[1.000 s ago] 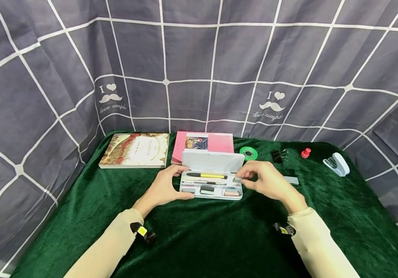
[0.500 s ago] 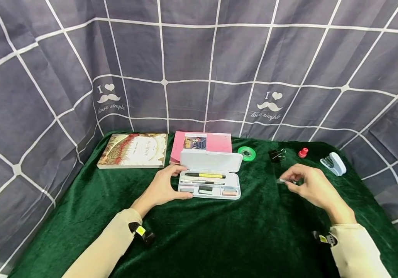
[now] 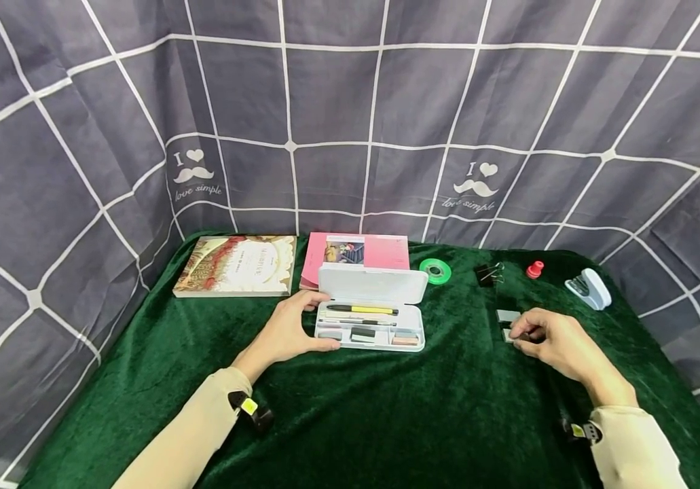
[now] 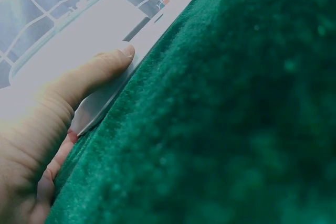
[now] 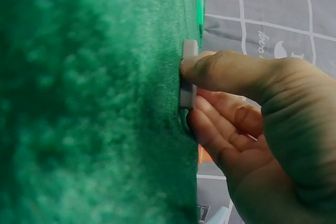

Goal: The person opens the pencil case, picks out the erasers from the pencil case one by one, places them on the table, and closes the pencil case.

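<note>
Small grey block [image 3: 508, 334], flat and rectangular, lies on the green cloth [image 3: 386, 407] pinched by the right hand [image 3: 554, 343], left hand [image 3: 285, 333] gripping the open white pencil case [image 3: 369, 309].

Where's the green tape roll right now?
In the head view the green tape roll lies on the green cloth, right of the pink book, left of the black binder clip.
</note>
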A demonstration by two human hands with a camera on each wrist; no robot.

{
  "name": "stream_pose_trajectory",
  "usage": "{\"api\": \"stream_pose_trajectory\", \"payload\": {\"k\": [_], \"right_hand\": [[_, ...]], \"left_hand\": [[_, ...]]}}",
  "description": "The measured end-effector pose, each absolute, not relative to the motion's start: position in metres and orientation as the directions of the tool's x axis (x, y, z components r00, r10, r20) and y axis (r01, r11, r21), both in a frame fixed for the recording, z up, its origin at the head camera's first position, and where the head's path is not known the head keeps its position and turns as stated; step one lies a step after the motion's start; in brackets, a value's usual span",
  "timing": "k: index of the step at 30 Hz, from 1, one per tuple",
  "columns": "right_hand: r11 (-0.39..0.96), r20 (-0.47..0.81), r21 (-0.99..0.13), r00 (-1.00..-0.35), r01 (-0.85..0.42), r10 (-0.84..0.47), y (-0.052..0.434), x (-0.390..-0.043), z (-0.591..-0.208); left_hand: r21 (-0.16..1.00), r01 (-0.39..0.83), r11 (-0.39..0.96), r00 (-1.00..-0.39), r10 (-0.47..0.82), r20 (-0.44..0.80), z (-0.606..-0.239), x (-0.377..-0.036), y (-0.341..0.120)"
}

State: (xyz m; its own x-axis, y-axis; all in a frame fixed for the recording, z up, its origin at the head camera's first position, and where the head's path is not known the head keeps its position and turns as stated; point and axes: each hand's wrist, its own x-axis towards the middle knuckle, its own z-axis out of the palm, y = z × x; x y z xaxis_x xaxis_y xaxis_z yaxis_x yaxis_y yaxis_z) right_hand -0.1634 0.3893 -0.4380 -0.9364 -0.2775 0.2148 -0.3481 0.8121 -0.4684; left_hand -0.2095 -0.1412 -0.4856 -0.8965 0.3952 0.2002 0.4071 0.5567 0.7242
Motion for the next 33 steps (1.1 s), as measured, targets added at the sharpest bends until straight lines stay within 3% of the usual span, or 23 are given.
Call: {"api": "stream_pose_trajectory", "payload": {"k": [22,28,33], "right_hand": [[0.833,0.098,-0.45,-0.945,-0.322,-0.312,0.386,-0.164,-0.427],[0.794,0.205,-0.462,-0.919,-0.395,-0.338,0.358,-0.168,-0.4],[0.647,0.341,-0.547,-0.848,-0.53,-0.406,0.316,-0.18,-0.379]], "left_hand": [[0.721,0.411,0.558,-0.896,0.394,0.206,-0.489,-0.21,-0.141],[0.721,0.404,0.563,-0.899,0.391,0.199,-0.488,-0.208,-0.141],[0.722,0.414,0.554,-0.896,0.39,0.214,-0.487,-0.209,-0.141]]}}
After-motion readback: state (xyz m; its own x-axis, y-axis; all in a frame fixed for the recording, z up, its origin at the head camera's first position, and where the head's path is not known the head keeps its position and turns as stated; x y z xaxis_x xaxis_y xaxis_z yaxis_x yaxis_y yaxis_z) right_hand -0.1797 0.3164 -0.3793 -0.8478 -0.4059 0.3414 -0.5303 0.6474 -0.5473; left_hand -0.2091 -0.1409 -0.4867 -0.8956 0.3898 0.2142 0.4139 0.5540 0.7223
